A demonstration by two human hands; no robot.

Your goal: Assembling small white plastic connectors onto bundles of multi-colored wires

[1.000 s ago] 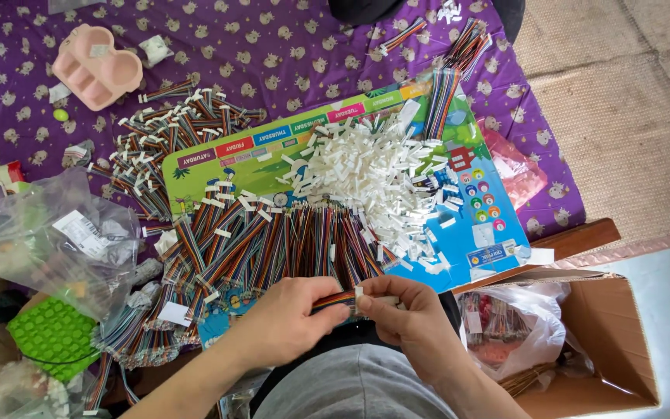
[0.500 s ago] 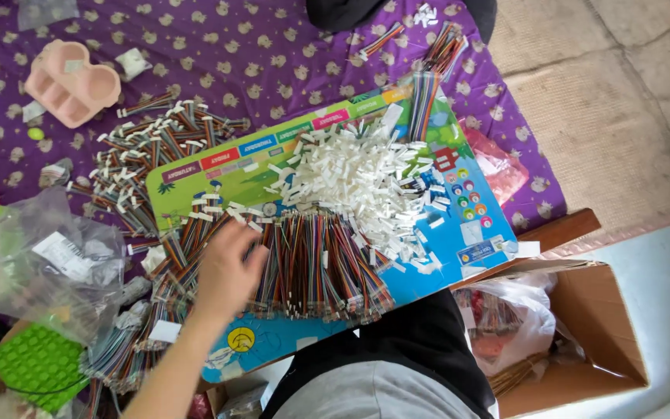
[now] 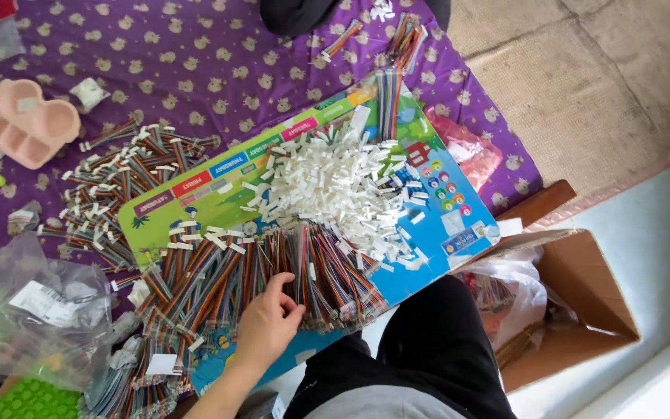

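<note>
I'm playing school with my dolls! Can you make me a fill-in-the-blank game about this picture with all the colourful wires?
1. The left hand rests on a row of rainbow ribbon cables lying on a colourful ______.
2. The heap of little plastic connectors is ______ in colour.
3. The tablecloth with small animal prints is ______.
4. The cardboard box beside the person's lap stands ______.

Missing words: board; white; purple; open
</note>
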